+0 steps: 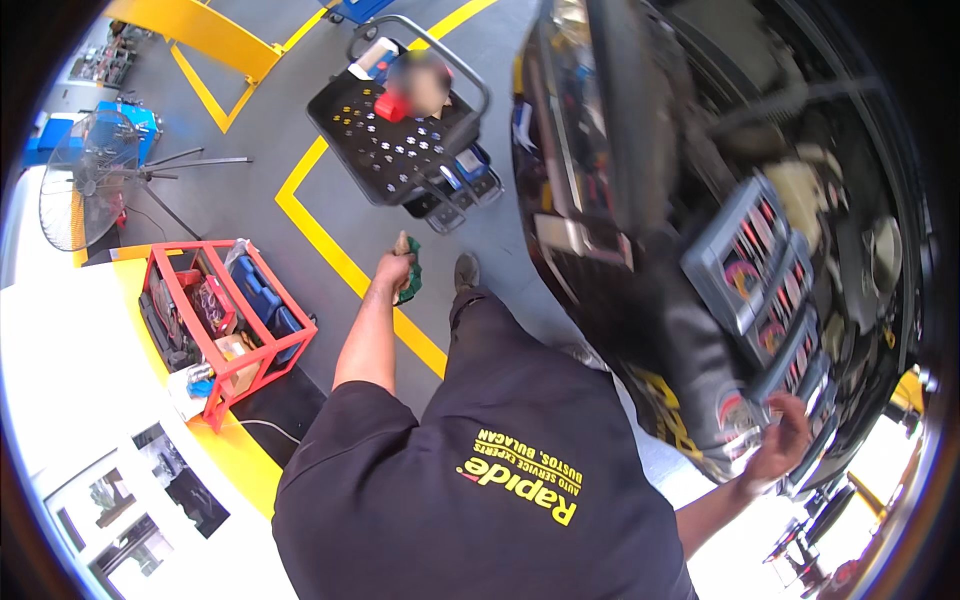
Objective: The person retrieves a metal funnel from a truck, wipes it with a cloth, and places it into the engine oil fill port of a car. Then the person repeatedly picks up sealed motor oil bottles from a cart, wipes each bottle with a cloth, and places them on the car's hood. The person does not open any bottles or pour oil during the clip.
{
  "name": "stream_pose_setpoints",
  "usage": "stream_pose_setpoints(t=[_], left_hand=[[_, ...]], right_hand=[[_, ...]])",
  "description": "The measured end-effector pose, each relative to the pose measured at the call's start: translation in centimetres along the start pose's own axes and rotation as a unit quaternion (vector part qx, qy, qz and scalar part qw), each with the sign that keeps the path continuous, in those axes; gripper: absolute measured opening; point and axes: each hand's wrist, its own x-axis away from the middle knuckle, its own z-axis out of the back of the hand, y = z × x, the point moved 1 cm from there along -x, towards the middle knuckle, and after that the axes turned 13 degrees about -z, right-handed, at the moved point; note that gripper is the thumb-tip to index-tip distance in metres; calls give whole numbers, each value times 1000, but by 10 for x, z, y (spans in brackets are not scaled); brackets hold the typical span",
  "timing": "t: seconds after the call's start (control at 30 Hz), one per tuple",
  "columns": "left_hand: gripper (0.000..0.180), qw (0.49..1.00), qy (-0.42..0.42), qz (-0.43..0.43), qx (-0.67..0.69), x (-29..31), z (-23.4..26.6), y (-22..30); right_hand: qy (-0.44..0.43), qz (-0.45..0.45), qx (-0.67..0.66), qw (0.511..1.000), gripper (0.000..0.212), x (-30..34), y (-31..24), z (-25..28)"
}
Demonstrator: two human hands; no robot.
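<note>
My left hand (394, 271) is closed around a crumpled green cloth (411, 278), held low in front of me above the floor. My right hand (783, 440) is out to the right with its fingers loosely spread and seemingly nothing in them. It is beside the near end of a row of grey tool trays (738, 262), but whether it touches them I cannot tell. These trays, with several tools in them, lie along the front edge of the car's open engine bay (835, 210). A dark cover (655, 340) hangs over the bodywork below.
Ahead stands a black wheeled cart (390, 150) with bottles and a red item on top. To the left are a red-framed rack (215, 330) of tool cases and a standing fan (90, 180). Yellow lines (335, 250) mark the grey floor. The car's front (575, 240) borders my right side.
</note>
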Motion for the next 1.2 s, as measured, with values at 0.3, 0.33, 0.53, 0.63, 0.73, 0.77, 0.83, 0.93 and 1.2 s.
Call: stream_pose_setpoints(t=[0.3, 0.33, 0.53, 0.63, 0.73, 0.77, 0.83, 0.93, 1.2], left_hand=[[64, 851, 183, -111, 479, -253, 32, -78], [66, 910, 155, -29, 383, -256, 35, -63], [77, 979, 187, 69, 48, -234, 47, -19], [70, 965, 186, 15, 185, -240, 49, -39], [59, 962, 219, -35, 161, -229, 44, -33], [58, 961, 228, -42, 149, -229, 41, -33], [56, 952, 232, -32, 195, -224, 37, -27], [52, 948, 199, 0, 249, -221, 35, -23], [28, 971, 147, -22, 190, -232, 35, -17]], right_hand=[[-486, -100, 127, 859, 25, -48, -90, -328], [-482, -99, 159, 856, 25, -45, -86, -346], [-474, -71, 239, 844, 28, -63, -135, -420], [-497, -23, 259, 828, 30, -70, -160, -447], [-514, -36, 245, 821, 30, -60, -164, -461], [-525, -28, 248, 814, 31, -56, -164, -464], [-546, 8, 277, 791, 32, -49, -172, -468], [-537, -22, 253, 804, 32, -39, -174, -460], [-463, -147, 202, 850, 31, -1, -137, -420]])
